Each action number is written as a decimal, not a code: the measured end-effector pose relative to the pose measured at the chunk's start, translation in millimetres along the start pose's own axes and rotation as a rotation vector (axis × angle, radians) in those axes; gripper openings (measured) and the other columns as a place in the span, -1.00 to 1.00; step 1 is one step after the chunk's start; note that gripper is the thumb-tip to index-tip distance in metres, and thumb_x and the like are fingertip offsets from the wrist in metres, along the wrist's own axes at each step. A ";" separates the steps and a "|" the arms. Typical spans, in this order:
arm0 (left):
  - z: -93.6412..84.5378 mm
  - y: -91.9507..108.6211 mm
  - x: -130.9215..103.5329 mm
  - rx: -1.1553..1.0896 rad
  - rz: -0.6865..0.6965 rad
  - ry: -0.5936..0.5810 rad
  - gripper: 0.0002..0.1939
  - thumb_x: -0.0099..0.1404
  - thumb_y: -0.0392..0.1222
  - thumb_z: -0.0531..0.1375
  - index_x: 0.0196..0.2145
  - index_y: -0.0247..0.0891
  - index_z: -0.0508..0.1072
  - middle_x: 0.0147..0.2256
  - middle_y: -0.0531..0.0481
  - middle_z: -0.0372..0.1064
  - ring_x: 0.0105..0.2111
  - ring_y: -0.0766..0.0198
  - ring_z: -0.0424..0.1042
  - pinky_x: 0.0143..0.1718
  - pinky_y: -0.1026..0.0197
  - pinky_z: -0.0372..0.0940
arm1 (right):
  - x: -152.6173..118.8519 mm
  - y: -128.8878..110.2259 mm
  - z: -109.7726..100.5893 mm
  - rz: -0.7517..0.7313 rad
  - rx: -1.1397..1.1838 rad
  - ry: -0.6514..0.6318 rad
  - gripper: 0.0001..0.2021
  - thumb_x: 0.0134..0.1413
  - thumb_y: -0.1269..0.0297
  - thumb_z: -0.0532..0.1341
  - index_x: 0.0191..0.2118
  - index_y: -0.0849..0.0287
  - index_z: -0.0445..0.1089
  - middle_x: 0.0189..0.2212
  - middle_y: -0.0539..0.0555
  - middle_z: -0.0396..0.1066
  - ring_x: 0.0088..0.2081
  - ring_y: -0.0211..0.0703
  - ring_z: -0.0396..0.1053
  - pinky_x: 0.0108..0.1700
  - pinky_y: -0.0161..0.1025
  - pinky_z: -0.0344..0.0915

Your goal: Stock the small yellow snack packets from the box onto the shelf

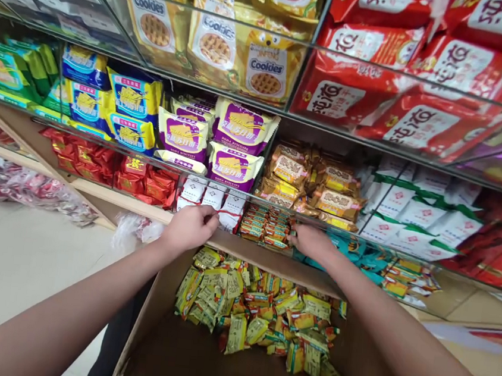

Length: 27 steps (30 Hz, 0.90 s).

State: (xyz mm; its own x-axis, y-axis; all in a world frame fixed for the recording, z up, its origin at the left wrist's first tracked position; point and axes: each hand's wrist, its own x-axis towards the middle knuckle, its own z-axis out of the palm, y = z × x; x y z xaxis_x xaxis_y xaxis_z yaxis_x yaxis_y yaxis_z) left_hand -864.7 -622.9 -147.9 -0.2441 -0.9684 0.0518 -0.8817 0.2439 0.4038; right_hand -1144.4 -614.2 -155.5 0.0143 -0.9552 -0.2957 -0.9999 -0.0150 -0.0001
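Observation:
My left hand (190, 228) is closed, fingers curled, in front of the white packets (212, 194) at the box's far left edge; whatever may be in it is hidden. My right hand (312, 241) reaches into the low shelf compartment, its curled fingertips at the right side of neatly stacked small orange-and-green wrapped snacks (267, 224). Whether it grips one is unclear. Below and between my arms stands an open cardboard box (188, 358), with many loose yellow-and-orange wrapped snacks (260, 311) piled mostly toward its far side.
Clear shelf dividers front rows of packaged goods: cookie bags (154, 22), red bags (345, 96), purple soda biscuits (243, 127), brown packets (335, 179) and red packets (144, 180). Teal packets (361, 253) lie right of my right hand. Plastic-wrapped goods (22, 182) sit low at left.

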 end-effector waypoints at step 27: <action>0.2 4.7 -6.6 0.116 -0.036 0.057 -0.65 0.13 -0.01 -0.10 -0.42 -0.19 0.41 -0.49 -0.01 0.41 -0.45 0.23 0.36 -0.49 0.33 0.13 | -50.9 18.7 154.8 0.666 0.670 0.227 -0.52 -0.22 -0.01 0.18 -0.27 0.35 0.37 -0.29 0.38 0.38 -0.16 0.27 0.29 -0.22 0.02 0.18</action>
State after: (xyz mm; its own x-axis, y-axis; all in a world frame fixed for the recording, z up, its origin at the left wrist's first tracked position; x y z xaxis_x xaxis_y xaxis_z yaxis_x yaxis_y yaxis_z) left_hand -867.3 -615.3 -146.6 -0.1908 -0.9773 0.0924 -0.9310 0.2100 0.2984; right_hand -1164.5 -520.1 -288.3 -0.6253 -0.7423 -0.2409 -0.5975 0.6539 -0.4640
